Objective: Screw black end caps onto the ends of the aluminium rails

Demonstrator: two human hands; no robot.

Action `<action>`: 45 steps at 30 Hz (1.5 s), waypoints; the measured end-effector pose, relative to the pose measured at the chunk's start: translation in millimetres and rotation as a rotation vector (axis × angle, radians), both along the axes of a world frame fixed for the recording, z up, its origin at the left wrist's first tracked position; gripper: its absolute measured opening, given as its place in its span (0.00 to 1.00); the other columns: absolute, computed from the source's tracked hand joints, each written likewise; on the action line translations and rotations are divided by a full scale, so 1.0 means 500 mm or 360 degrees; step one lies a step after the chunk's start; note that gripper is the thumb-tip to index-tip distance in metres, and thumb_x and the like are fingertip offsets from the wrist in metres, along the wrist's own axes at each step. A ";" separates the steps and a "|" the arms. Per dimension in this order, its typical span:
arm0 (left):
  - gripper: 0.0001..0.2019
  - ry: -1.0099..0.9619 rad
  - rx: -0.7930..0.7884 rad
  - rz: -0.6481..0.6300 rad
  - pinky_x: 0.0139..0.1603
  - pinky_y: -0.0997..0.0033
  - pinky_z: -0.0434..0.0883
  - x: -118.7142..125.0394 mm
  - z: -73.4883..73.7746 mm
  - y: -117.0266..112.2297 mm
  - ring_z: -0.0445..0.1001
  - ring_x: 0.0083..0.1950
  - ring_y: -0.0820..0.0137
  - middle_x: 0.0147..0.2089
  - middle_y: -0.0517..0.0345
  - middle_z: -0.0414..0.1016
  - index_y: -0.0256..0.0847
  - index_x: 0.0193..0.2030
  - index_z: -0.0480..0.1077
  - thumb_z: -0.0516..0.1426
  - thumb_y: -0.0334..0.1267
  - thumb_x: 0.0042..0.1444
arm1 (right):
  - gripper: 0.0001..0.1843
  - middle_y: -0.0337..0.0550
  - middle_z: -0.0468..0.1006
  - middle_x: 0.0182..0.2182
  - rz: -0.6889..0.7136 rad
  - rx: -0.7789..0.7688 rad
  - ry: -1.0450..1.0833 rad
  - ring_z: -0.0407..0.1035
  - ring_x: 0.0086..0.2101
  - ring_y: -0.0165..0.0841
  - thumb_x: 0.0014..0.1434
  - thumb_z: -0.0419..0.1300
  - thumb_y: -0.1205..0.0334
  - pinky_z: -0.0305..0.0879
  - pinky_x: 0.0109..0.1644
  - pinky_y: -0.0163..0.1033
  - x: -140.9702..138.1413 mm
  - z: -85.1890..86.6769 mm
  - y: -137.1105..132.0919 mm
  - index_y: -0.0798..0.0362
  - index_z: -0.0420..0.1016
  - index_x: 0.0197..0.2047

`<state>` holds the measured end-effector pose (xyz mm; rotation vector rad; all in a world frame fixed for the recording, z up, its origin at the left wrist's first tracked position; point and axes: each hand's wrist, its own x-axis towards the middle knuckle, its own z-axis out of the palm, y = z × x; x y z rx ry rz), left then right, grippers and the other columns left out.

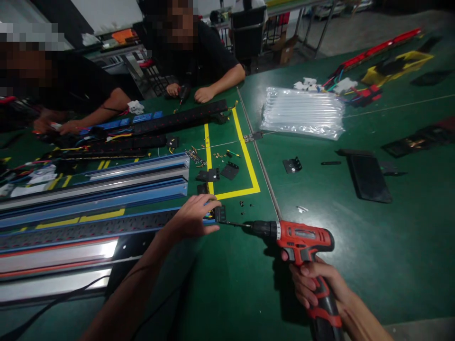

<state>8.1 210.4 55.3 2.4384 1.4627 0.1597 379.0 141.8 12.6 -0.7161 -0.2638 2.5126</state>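
My right hand is wrapped round the grip of a red and black cordless drill, a finger at its trigger. The drill points left, and its long thin bit reaches a black end bracket. That bracket sits at the right end of a blue-edged profile with a dark perforated strip. Over this end lies my left hand, its fingers on the far side and thumb on the near side. The palm hides part of the joint. A few small black screws lie just beyond the bit.
Several black brackets and loose screws lie by the yellow tape. More metal profiles stretch left. A plastic-wrapped bundle and a black tray-like piece lie right. Two people work across the table, one holding a drill.
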 end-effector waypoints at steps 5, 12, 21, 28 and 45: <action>0.23 -0.0064 0.0034 -0.0021 0.52 0.57 0.65 0.000 -0.020 0.003 0.70 0.54 0.59 0.53 0.49 0.73 0.42 0.52 0.69 0.63 0.43 0.49 | 0.14 0.29 0.65 0.17 0.0025 0.0001 -0.0085 0.59 0.13 0.24 0.59 0.61 0.58 0.65 0.21 0.34 -0.004 0.014 0.016 0.54 0.70 0.47; 0.19 -0.0103 0.0037 -0.0025 0.54 0.58 0.64 0.009 -0.015 0.005 0.71 0.53 0.59 0.51 0.49 0.75 0.41 0.48 0.69 0.62 0.39 0.49 | 0.15 0.29 0.66 0.17 0.0105 -0.0006 -0.0060 0.61 0.14 0.25 0.54 0.61 0.68 0.66 0.23 0.35 -0.004 0.018 0.033 0.55 0.70 0.47; 0.19 -0.0168 0.0011 -0.0020 0.53 0.58 0.64 0.005 -0.016 0.005 0.71 0.52 0.60 0.51 0.50 0.75 0.41 0.49 0.69 0.61 0.41 0.50 | 0.17 0.29 0.65 0.16 0.0157 0.0000 -0.0119 0.61 0.14 0.25 0.53 0.60 0.67 0.64 0.22 0.35 -0.009 0.010 0.039 0.54 0.70 0.47; 0.19 -0.0166 -0.0016 -0.0026 0.54 0.58 0.63 0.004 -0.012 0.003 0.71 0.54 0.59 0.52 0.50 0.74 0.40 0.50 0.68 0.60 0.41 0.51 | 0.20 0.29 0.65 0.16 0.0159 0.0003 -0.0124 0.59 0.13 0.24 0.52 0.61 0.67 0.62 0.22 0.35 -0.017 0.011 0.041 0.55 0.69 0.49; 0.20 -0.0192 0.0017 -0.0032 0.54 0.58 0.64 0.003 -0.018 0.003 0.71 0.53 0.60 0.52 0.51 0.74 0.41 0.51 0.68 0.60 0.42 0.51 | 0.24 0.29 0.66 0.16 0.0177 -0.0004 -0.0060 0.60 0.13 0.24 0.51 0.61 0.67 0.62 0.21 0.34 -0.019 0.003 0.053 0.54 0.70 0.53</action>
